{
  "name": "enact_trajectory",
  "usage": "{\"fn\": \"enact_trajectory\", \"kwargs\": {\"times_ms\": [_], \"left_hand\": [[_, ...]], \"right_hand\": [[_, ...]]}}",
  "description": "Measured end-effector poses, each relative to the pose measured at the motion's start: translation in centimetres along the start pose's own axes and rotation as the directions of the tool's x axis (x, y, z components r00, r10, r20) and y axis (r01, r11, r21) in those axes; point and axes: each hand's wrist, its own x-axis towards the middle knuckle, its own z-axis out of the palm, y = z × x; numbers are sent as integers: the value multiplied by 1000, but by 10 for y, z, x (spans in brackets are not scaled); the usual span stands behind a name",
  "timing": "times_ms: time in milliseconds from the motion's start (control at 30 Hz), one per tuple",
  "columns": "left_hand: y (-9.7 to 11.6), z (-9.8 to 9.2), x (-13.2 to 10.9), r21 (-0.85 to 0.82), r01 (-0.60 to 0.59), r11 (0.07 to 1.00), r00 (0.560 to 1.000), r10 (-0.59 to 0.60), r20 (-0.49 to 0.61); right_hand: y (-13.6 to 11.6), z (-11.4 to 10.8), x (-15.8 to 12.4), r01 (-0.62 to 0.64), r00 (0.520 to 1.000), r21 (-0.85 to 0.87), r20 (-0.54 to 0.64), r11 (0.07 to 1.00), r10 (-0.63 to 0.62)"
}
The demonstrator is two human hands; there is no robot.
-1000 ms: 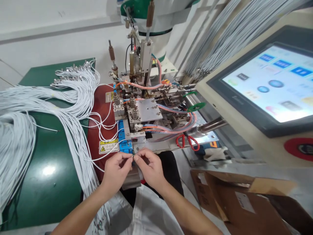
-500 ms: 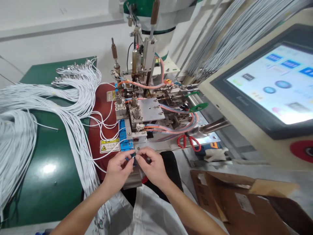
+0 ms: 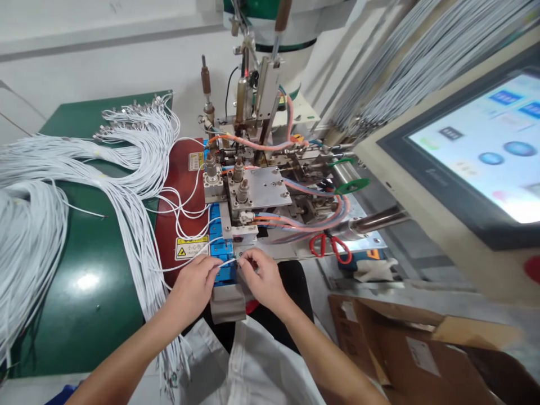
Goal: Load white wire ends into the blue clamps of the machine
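A white cable [image 3: 228, 262] stretches between my two hands over the blue clamp blocks [image 3: 221, 272] at the front of the machine. My left hand [image 3: 194, 284] pinches the cable's sheath between thumb and fingers. At the cable's end, the fingertips of my right hand [image 3: 262, 279] are closed on the thin tip, whose wires are too small to make out. Other white cables lead from the blocks, over the red-brown plate [image 3: 171, 224], to a large bundle [image 3: 126, 225] on the left.
A green table [image 3: 95, 332] carries the cable bundles. Red-handled scissors [image 3: 330, 247] lie at the machine's front edge, near a green-flanged spool [image 3: 348, 177]. A touchscreen panel [image 3: 472, 163] juts in at right, above an open cardboard box [image 3: 379, 343].
My left hand has shifted left along the cable, away from my right hand, so the white sheath and the blue blocks now show between them. The view has shifted slightly.
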Motion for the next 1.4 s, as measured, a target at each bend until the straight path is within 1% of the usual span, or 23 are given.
{"fn": "enact_trajectory", "kwargs": {"times_ms": [100,233,367,467,600,667,733,767,867,933,1000,1033,1100,1200,1300,1400], "left_hand": [[-4,5,3,79,-35,996,999,37,-27],[-2,6,5,122,2,993,999,2,-33],[3,2,6,127,32,991,999,-30,-23],[3,2,6,135,28,990,999,-25,-23],[1,4,7,160,16,987,1000,-12,-23],[2,5,8,195,31,980,999,-28,-15],[3,5,8,238,57,970,998,-59,-1],[4,5,8,257,64,964,998,-69,9],[5,5,8,283,50,958,997,-62,36],[3,7,7,290,28,957,998,-42,41],[2,9,6,302,15,953,999,-29,44],[1,10,5,312,9,950,999,-25,47],[1,11,4,338,7,941,998,-27,54],[5,10,2,397,8,918,998,-32,54],[11,6,2,487,-16,873,998,-12,55],[12,4,1,521,-82,850,996,58,62]], "right_hand": [[7,5,1,-83,996,51,31,995,82],[12,7,2,-161,985,106,85,981,152],[10,7,1,-204,975,132,116,970,189],[7,6,2,-225,970,149,125,963,207],[8,7,4,-292,949,188,180,938,259],[10,7,5,-311,941,183,196,933,275],[11,5,6,-295,944,150,200,943,264],[12,4,6,-269,950,125,199,955,241],[12,0,8,-106,975,-1,196,994,105],[12,0,10,14,983,-102,183,995,5],[12,4,11,94,986,-173,155,981,-67],[13,7,11,110,988,-187,128,976,-87],[15,14,9,105,993,-181,64,978,-95],[19,23,5,35,999,-112,3,993,-35],[22,24,4,4,1000,-82,9,997,-3],[22,20,5,-21,1000,-69,8,997,21]]}}
